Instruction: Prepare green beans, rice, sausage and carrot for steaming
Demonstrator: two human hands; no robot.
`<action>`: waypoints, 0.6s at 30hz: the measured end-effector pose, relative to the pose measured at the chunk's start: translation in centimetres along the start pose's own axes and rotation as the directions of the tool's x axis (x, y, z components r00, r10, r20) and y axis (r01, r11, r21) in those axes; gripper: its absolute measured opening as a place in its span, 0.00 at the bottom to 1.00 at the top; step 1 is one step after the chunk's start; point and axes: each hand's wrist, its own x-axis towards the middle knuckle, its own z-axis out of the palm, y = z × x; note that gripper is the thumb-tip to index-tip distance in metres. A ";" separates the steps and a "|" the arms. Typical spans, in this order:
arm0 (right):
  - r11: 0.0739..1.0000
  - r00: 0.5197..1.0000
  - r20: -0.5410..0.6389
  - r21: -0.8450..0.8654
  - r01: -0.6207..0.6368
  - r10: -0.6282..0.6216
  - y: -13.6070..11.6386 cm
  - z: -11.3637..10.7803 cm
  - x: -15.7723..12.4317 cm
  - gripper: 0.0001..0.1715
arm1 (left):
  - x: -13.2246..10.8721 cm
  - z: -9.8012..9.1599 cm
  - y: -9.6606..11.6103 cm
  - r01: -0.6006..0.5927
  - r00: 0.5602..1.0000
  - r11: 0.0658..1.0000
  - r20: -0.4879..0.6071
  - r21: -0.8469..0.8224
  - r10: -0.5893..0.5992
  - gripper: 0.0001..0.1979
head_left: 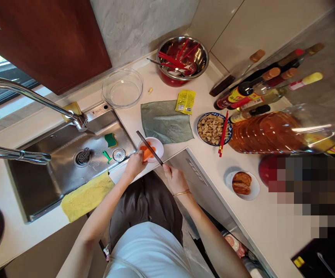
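Note:
My right hand (176, 179) is closed round the handle of a knife (150, 148), whose dark, narrow blade slants up and left over a small white bowl (160, 143). Orange carrot pieces (153, 146) lie in the bowl, beneath the blade. At the bowl's near left side, my left hand (136, 166) is closed on a carrot (147, 155), a thick orange chunk right beside the blade. Whether the edge touches the carrot I cannot tell. The bowl sits at the counter corner, close to my body.
Left is a steel sink (65, 154) with a tap (80, 122); a yellow cloth (87, 197) hangs over its front edge. Beyond the bowl lie a grey-green cloth (167, 123) and a glass dish (122, 90). Rightward stand a patterned bowl of food (213, 129), an oil jug (266, 131) and several bottles.

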 end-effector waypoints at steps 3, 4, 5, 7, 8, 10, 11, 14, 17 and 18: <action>1.000 1.000 0.013 0.001 0.000 0.000 -0.1 0.1 0.2 0.42 | 0.1 -0.2 -0.5 0.041 0.991 0.977 0.133 -0.208 -0.014 0.03; 1.000 1.000 0.020 0.002 0.001 -0.001 -0.2 0.1 0.3 0.42 | 0.1 -0.2 -0.8 0.076 0.978 0.951 0.208 -0.300 -0.012 0.03; 1.000 1.000 0.025 0.002 0.000 0.000 -0.3 0.1 0.3 0.41 | 0.2 -0.2 -1.0 0.113 0.961 0.921 0.276 -0.374 -0.006 0.04; 1.000 1.000 0.028 -0.002 -0.002 0.002 -0.5 0.2 0.6 0.41 | 0.3 -0.2 -1.3 0.137 0.944 0.899 0.329 -0.416 0.008 0.04; 1.000 1.000 0.025 -0.004 -0.004 0.004 -0.5 0.2 0.7 0.41 | 0.3 -0.2 -1.3 0.113 0.955 0.921 0.296 -0.373 0.002 0.03; 1.000 1.000 0.017 0.003 -0.004 0.004 -0.6 0.4 1.0 0.41 | 0.3 0.0 -0.9 0.046 0.988 0.983 0.154 -0.180 -0.019 0.04; 1.000 1.000 0.013 0.011 -0.003 0.002 -0.6 0.5 1.1 0.41 | 0.3 0.1 -0.7 0.027 0.996 0.997 0.085 -0.069 -0.021 0.08; 1.000 1.000 0.004 0.027 0.005 -0.006 -0.4 0.7 1.4 0.42 | 0.1 0.3 0.0 0.025 1.000 0.992 0.007 0.128 -0.026 0.16; 1.000 1.000 0.005 0.022 0.006 -0.006 -0.4 0.7 1.6 0.42 | 0.1 0.2 0.2 0.041 0.999 0.995 0.029 0.095 -0.044 0.13; 1.000 1.000 0.008 0.015 0.003 -0.003 -0.4 0.7 1.6 0.41 | 0.2 0.0 0.2 0.049 0.997 0.998 0.051 0.045 -0.051 0.09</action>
